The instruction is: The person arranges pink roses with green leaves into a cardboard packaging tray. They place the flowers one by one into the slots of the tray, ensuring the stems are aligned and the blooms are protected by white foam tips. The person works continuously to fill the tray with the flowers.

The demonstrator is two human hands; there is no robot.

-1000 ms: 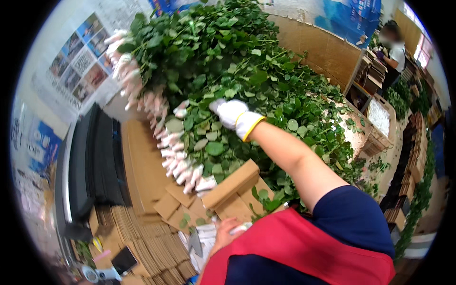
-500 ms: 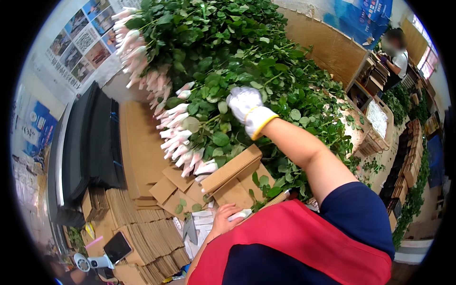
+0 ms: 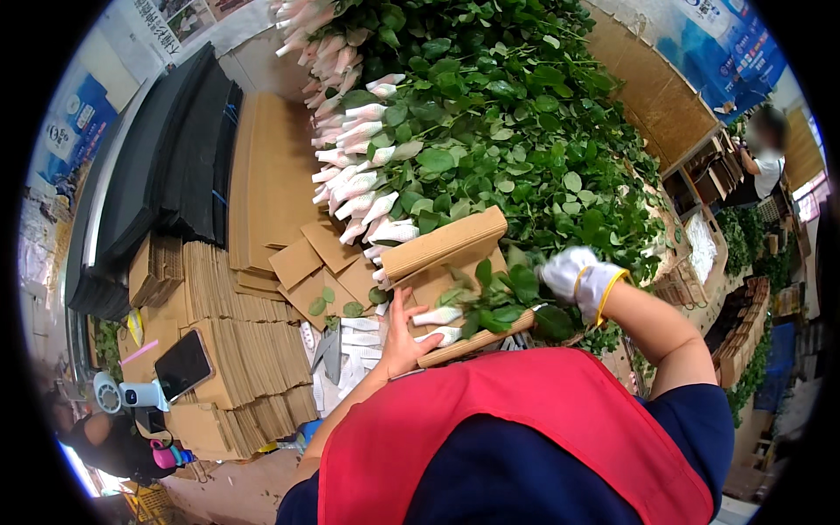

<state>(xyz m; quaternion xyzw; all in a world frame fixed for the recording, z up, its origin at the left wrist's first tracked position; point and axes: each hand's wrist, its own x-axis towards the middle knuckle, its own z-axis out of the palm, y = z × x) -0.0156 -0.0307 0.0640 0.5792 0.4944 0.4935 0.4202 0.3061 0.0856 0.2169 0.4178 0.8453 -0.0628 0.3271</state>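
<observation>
Beside two roses in white netting sleeves, an upper rose (image 3: 437, 317) and a lower rose (image 3: 443, 335), is my bare left hand (image 3: 401, 339). Its fingers are spread, with the thumb by the lower bud. Both roses lie on a cardboard sheet (image 3: 432, 291) between a rolled cardboard edge (image 3: 446, 245) and a nearer cardboard edge (image 3: 477, 338). My right hand (image 3: 577, 278), in a white glove with a yellow cuff, is by the stem side of their leaves (image 3: 503, 297). Motion smears its fingers, so its grip cannot be made out.
A large heap of leafy roses (image 3: 516, 149) with pale netted heads fills the back. To the left are stacked cardboard sheets (image 3: 249, 324), black sheets (image 3: 166, 166), a phone (image 3: 185, 366) and a small fan (image 3: 131, 394). White netting sleeves (image 3: 357, 350) lie near my left hand. Another person (image 3: 766, 171) stands far right.
My right hand has come from the heap toward me and right, down to the cardboard. A second netted rose now shows there. My left hand's fingers have spread. The view has shifted.
</observation>
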